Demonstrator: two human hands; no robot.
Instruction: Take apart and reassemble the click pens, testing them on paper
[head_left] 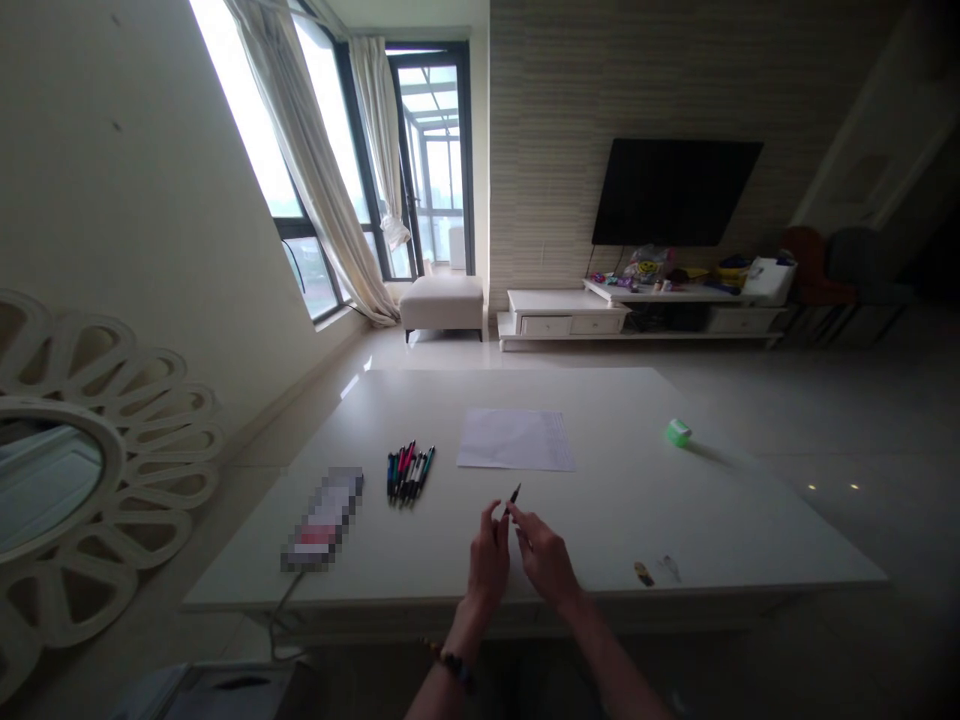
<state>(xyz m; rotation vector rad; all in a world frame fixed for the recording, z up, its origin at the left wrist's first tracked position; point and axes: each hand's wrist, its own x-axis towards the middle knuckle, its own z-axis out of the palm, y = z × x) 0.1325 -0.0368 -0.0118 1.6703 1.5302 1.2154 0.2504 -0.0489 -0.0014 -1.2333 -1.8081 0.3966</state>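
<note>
White tabletop [660, 520] lay under both bare hands in the head view. Right hand [546, 556] was pinching a slim dark pen [514, 493] between thumb and fingertips, the pen tilted up and its end pointing to about 12 o'clock. The hold sat out at the tips, not down in the palm, a light grip that kept the pen steady and left it free to turn. Left hand [487, 560] was raised just beside it, fingers loosely curled, not spread; whether they touched the pen could not be told. Beaded bracelet [452, 665] sat on the left wrist. From the hands, a bunch of coloured pens [409, 475] lay at 11 o'clock, a sheet of white paper [516, 440] at 12, a small green object [679, 432] at 2, small scraps [652, 572] at 3, and a pixelated packet [322, 518] at 10, its detail hidden. Petal-framed mirror [90, 470] stood off the table at 9.
</note>
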